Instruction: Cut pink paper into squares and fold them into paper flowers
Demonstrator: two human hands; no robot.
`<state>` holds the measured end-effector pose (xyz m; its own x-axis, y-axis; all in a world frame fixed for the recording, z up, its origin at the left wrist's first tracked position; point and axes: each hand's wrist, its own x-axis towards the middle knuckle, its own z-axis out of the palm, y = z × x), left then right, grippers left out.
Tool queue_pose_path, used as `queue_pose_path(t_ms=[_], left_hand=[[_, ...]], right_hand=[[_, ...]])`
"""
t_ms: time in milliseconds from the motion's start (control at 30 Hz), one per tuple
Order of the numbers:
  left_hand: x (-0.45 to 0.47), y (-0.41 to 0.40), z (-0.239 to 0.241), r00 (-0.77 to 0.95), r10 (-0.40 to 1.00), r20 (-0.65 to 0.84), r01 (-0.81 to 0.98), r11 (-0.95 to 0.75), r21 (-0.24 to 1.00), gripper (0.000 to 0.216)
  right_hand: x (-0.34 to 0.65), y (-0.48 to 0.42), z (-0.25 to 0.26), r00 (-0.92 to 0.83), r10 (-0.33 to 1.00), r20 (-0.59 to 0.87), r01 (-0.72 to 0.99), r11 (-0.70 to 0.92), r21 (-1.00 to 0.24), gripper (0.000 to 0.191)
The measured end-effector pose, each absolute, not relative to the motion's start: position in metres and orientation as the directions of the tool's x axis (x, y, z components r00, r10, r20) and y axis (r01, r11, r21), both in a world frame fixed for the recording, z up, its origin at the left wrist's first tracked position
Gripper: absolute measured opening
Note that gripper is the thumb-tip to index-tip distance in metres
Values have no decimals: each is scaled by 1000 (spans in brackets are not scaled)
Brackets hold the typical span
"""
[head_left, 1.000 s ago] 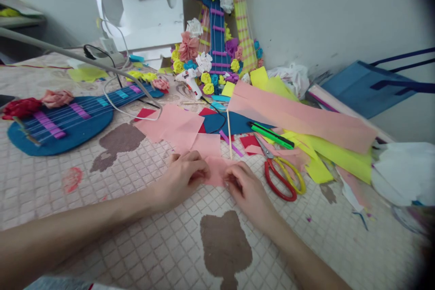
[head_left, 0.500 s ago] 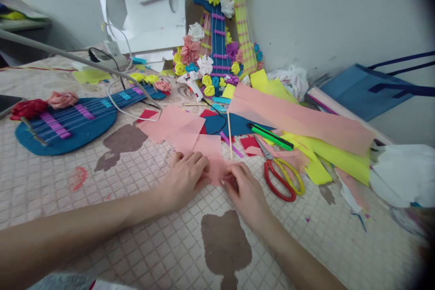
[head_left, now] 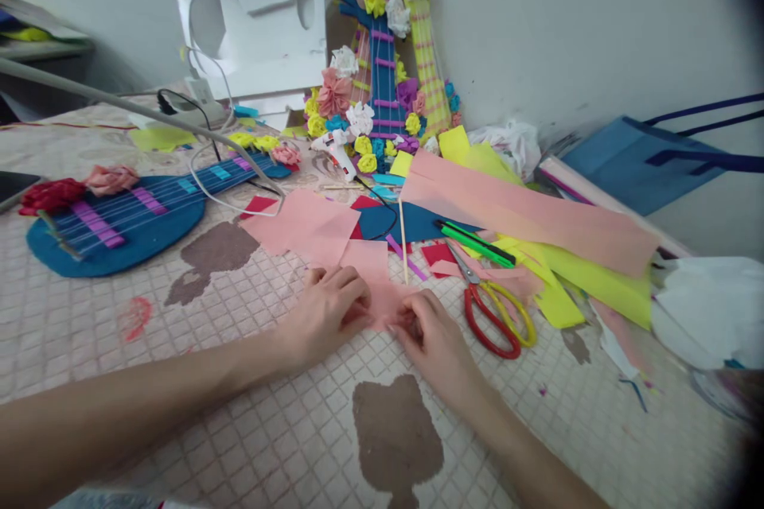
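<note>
A small sheet of pink crepe paper (head_left: 383,304) lies on the table between my two hands. My left hand (head_left: 334,302) rests on its left side, fingers curled and pinching the near left edge. At the right edge, my right hand (head_left: 426,326) pinches the same sheet between thumb and fingers. More pink paper pieces (head_left: 316,223) lie just beyond my left hand. A thin wooden stick (head_left: 403,242) points toward the sheet from behind. To the right of my right hand are scissors (head_left: 493,318) with red and yellow handles, and a green cutter knife (head_left: 477,244).
A blue guitar-shaped craft (head_left: 119,223) with paper roses lies at left, a white cable (head_left: 200,175) crossing it. A glue gun (head_left: 336,153) stands behind. Decorated paper guitars (head_left: 385,71) lean at the wall. Pink and yellow paper strips (head_left: 537,203) spread at right.
Both hands stay on the pink sheet with almost the same grip. The whole view has shifted very slightly; nothing else has visibly moved.
</note>
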<state>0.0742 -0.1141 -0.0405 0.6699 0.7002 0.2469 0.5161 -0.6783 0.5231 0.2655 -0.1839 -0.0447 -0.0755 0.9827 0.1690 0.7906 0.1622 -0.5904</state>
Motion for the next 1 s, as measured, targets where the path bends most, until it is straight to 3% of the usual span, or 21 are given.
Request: queue_pose_path(t_ms=[233, 367, 467, 800, 1000], left_hand=[[74, -109, -43, 612, 754, 238, 469, -589, 658, 8], [67, -96, -39, 534, 795, 287, 422, -545, 724, 11], [62, -85, -40, 515, 815, 264, 475, -528, 704, 10], [66, -88, -45, 614, 759, 216, 567, -614, 549, 11], [68, -90, -45, 612, 771, 174, 579, -587, 565, 10]], right_hand=[[266, -184, -42, -82, 973, 217, 733, 207, -648, 8], [275, -182, -34, 61, 942, 330, 706, 193, -681, 3], [287, -175, -34, 135, 920, 369, 744, 152, -651, 7], [288, -164, -51, 34, 970, 240, 867, 91, -490, 6], [282, -166, -49, 3, 981, 195, 882, 90, -464, 7]])
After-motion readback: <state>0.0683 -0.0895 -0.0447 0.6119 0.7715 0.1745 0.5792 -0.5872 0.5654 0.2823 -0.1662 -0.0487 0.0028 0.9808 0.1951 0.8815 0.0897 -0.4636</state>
